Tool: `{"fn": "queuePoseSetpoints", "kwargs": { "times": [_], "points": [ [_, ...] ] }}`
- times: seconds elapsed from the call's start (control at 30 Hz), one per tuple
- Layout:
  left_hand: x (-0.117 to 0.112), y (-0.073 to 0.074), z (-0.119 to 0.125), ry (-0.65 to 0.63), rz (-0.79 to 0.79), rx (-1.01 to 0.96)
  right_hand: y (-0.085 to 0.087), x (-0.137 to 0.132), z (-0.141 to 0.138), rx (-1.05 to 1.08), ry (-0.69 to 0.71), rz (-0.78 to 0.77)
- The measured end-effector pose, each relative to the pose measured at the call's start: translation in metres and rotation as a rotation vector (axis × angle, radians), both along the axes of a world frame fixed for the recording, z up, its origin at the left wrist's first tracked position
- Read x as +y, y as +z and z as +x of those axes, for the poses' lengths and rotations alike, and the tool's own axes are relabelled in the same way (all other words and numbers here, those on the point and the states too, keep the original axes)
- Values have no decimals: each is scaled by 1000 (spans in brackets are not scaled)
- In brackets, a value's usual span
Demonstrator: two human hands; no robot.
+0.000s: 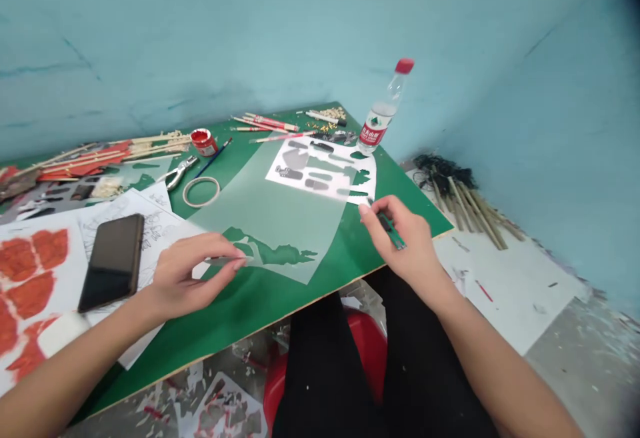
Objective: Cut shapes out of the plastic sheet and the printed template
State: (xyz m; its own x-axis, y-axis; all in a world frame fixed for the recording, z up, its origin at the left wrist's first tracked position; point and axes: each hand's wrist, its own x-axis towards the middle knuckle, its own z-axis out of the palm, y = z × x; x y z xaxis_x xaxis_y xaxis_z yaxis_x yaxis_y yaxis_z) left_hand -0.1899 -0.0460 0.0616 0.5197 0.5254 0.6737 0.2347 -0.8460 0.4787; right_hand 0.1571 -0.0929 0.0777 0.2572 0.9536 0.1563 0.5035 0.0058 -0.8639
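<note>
My left hand point(195, 268) is closed in a pinch over the near-left part of a translucent sheet point(240, 191). Between thumb and forefinger is a thin scrap of translucent film point(251, 251); whether it is fully loose from the sheet I cannot tell. An irregular cut-out beside the fingertips lets the green table point(280, 318) show through. My right hand point(403, 238) is closed around a green craft knife point(393, 233), held above the table to the right of the sheet. Fingers hide most of the knife. A white pattern sheet point(336, 183) with dark shapes and cut holes lies at the translucent sheet's far end.
A water bottle point(379, 118) stands at the far right corner. Left of the sheet are a tape roll point(186, 193), a hole punch point(179, 175), a red paint jar point(203, 142) and a paintbrush point(214, 157). A phone point(113, 261) rests on papers. Bamboo sticks point(475, 208) lie on the floor.
</note>
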Motion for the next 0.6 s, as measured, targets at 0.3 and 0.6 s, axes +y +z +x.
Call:
{"fn": "queuePoseSetpoints", "kwargs": {
  "times": [0.3,0.6],
  "points": [
    [-67,66,24,-41,78,135,-26,19,0,565,151,-297],
    [-126,59,47,13,-826,45,32,90,-34,648,478,-201]
  ]
}}
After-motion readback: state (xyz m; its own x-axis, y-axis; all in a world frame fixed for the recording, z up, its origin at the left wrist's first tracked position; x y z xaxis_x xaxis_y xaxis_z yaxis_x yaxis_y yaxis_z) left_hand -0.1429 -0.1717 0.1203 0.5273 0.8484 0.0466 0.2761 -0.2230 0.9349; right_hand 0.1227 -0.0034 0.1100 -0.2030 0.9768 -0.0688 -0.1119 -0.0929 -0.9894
